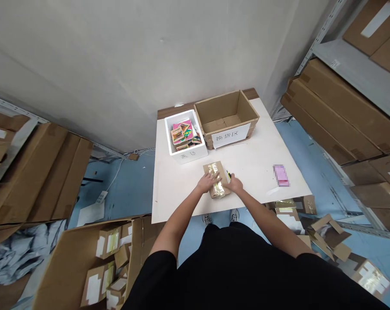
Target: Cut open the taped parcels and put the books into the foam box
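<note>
A small brown cardboard parcel [217, 172] wrapped in shiny clear tape lies on the white table [182, 189] near its front edge. My left hand [207, 182] rests flat on the parcel's left side, fingers stretched across the top. My right hand [234, 184] is closed around a small tool with a yellow-and-black tip [229, 175], held against the parcel's right side. What kind of tool it is I cannot make out.
A white foam bin [169, 142] with colourful small boxes and an open brown carton [253, 118] with a white label stand at the table's back. A pink item [281, 175] lies at right. Cartons of taped parcels [72, 254] crowd the floor; shelves flank both sides.
</note>
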The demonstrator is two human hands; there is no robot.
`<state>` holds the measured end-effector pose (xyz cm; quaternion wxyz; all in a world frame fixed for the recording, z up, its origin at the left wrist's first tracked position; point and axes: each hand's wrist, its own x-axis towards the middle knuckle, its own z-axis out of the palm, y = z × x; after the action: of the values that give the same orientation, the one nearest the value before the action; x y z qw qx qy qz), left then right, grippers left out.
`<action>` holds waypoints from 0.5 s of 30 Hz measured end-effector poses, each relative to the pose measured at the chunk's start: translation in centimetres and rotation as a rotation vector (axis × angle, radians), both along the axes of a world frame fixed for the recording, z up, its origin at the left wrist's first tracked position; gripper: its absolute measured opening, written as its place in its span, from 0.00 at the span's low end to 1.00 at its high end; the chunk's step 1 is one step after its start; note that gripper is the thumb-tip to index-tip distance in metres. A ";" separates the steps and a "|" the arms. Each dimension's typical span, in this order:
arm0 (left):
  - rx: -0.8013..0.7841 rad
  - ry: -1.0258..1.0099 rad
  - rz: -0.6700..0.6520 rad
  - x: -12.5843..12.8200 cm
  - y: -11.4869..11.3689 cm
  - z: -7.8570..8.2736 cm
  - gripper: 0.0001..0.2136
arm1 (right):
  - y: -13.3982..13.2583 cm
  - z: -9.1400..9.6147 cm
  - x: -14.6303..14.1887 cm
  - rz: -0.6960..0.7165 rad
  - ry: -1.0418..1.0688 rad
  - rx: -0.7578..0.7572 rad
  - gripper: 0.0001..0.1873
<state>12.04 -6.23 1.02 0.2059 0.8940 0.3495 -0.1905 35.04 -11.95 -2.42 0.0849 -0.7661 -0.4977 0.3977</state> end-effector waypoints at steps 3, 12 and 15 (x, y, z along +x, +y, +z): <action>-0.093 0.050 -0.055 1.1 0.7 -0.9 0.56 | -1.4 -1.0 0.5 -0.018 0.020 0.000 0.43; 0.047 0.182 0.528 6.3 -6.9 -4.1 0.39 | 8.2 1.1 1.2 0.051 -0.146 0.133 0.33; 0.093 0.150 0.552 6.5 -7.3 -3.8 0.34 | 7.0 1.0 2.9 -0.044 -0.019 0.164 0.20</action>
<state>18.53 -13.58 -2.73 0.1825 0.7570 0.6021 -0.1764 37.94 -4.97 -1.44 0.1512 -0.7710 -0.5124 0.3465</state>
